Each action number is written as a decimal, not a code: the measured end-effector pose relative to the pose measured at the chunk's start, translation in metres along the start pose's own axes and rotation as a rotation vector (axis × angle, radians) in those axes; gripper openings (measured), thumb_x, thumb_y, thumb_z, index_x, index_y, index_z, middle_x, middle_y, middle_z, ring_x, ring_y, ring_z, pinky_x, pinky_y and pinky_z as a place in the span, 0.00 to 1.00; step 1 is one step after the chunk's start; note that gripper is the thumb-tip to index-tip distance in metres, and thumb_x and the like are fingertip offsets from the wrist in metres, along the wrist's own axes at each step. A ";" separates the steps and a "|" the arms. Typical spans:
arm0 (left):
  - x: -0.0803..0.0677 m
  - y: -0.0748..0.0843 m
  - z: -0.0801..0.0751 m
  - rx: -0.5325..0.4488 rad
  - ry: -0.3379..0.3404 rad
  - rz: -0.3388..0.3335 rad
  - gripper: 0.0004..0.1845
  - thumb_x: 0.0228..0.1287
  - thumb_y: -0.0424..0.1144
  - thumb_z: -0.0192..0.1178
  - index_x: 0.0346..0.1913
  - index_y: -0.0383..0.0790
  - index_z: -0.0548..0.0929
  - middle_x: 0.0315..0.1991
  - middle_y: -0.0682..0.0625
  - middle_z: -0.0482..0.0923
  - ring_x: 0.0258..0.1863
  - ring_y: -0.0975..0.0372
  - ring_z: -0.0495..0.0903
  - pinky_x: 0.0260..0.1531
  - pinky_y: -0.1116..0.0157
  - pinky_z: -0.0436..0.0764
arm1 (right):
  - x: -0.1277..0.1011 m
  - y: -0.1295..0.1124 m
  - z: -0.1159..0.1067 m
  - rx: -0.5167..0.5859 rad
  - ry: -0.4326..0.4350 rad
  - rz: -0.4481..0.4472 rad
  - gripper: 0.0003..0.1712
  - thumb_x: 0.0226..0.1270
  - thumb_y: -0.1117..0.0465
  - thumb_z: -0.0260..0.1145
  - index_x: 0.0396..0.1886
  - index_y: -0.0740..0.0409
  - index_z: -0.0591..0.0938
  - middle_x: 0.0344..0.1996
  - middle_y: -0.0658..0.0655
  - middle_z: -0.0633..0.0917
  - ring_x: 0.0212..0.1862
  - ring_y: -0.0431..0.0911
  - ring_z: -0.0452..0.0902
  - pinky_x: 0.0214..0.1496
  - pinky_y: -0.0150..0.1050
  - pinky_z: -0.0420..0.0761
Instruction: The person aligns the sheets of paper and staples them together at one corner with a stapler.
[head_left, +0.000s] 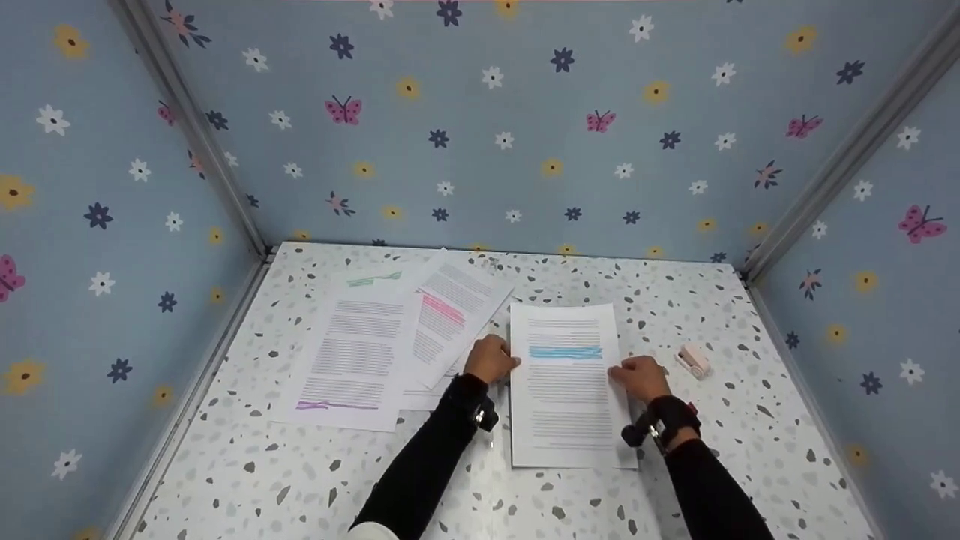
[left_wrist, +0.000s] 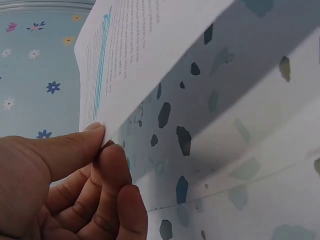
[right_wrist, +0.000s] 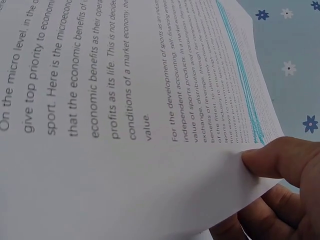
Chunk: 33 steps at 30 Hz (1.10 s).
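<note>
On the speckled tabletop (head_left: 300, 480), the leftmost thing is a printed sheet with green and purple marks (head_left: 352, 352), lying flat at about ten o'clock from the hands. Overlapping its right edge is a tilted sheet with a pink mark (head_left: 450, 315), which reaches toward the back wall at eleven o'clock.

Next comes the left hand (head_left: 489, 358), in a black sleeve with a wrist camera. Its fingers are curled, and the thumb (left_wrist: 70, 147) and forefinger pinch the left edge of the blue-marked sheet (head_left: 566, 382). The left wrist view shows that edge lifted off the table, with the speckled surface visible beneath it.

The blue-marked sheet lies at the centre, straight ahead at twelve o'clock from the person, its long side running away from them. A blue highlighter stripe crosses its upper part.

The right hand (head_left: 639, 375) holds the sheet's right edge, level with the left hand. In the right wrist view its thumb (right_wrist: 280, 157) presses on top of the paper and the other fingers curl underneath, so the grip is closed on the sheet.

Farthest right, at about two o'clock from the right hand and clear of the paper, sits a small pink stapler-like object (head_left: 693, 361); I cannot tell exactly what it is.
</note>
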<state>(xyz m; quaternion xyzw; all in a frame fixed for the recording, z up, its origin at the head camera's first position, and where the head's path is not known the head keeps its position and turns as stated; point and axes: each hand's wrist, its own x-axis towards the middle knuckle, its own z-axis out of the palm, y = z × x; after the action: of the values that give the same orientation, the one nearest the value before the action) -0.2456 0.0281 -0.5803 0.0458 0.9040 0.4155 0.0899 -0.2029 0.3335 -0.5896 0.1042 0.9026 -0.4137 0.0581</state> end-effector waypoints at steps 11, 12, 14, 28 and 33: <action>-0.003 -0.006 0.012 0.065 0.053 0.061 0.12 0.53 0.32 0.74 0.21 0.36 0.80 0.20 0.48 0.80 0.21 0.57 0.76 0.23 0.60 0.73 | -0.001 0.007 0.008 -0.019 -0.018 0.055 0.25 0.64 0.59 0.66 0.11 0.53 0.64 0.11 0.47 0.61 0.16 0.42 0.56 0.20 0.35 0.57; -0.002 -0.007 0.014 0.070 0.053 0.063 0.12 0.53 0.31 0.74 0.21 0.36 0.80 0.21 0.47 0.80 0.22 0.56 0.76 0.24 0.60 0.74 | -0.001 0.007 0.008 -0.016 -0.015 0.058 0.25 0.64 0.59 0.67 0.11 0.53 0.64 0.11 0.47 0.61 0.16 0.42 0.56 0.20 0.35 0.57; 0.000 -0.009 0.017 0.079 0.049 0.059 0.11 0.53 0.31 0.74 0.23 0.36 0.80 0.22 0.47 0.80 0.23 0.56 0.76 0.25 0.59 0.74 | -0.001 0.008 0.008 -0.013 -0.011 0.064 0.25 0.63 0.59 0.67 0.11 0.53 0.65 0.11 0.48 0.61 0.16 0.42 0.57 0.21 0.36 0.58; 0.002 -0.014 0.027 0.115 0.044 0.050 0.11 0.53 0.30 0.73 0.28 0.36 0.78 0.25 0.46 0.79 0.25 0.55 0.76 0.27 0.57 0.75 | -0.001 0.010 0.012 -0.069 0.005 0.056 0.22 0.62 0.59 0.69 0.13 0.53 0.69 0.12 0.48 0.66 0.17 0.43 0.62 0.21 0.37 0.60; 0.004 -0.015 0.028 0.109 0.044 0.072 0.09 0.52 0.28 0.72 0.30 0.34 0.79 0.26 0.44 0.80 0.26 0.54 0.77 0.29 0.56 0.76 | -0.002 0.009 0.012 -0.085 0.014 0.030 0.23 0.62 0.59 0.69 0.13 0.52 0.68 0.11 0.48 0.66 0.17 0.43 0.61 0.21 0.37 0.60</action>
<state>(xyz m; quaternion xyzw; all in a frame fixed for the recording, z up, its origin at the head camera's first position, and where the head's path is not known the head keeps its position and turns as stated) -0.2436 0.0398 -0.6102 0.0739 0.9249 0.3693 0.0522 -0.1986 0.3294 -0.6034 0.1183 0.9181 -0.3731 0.0623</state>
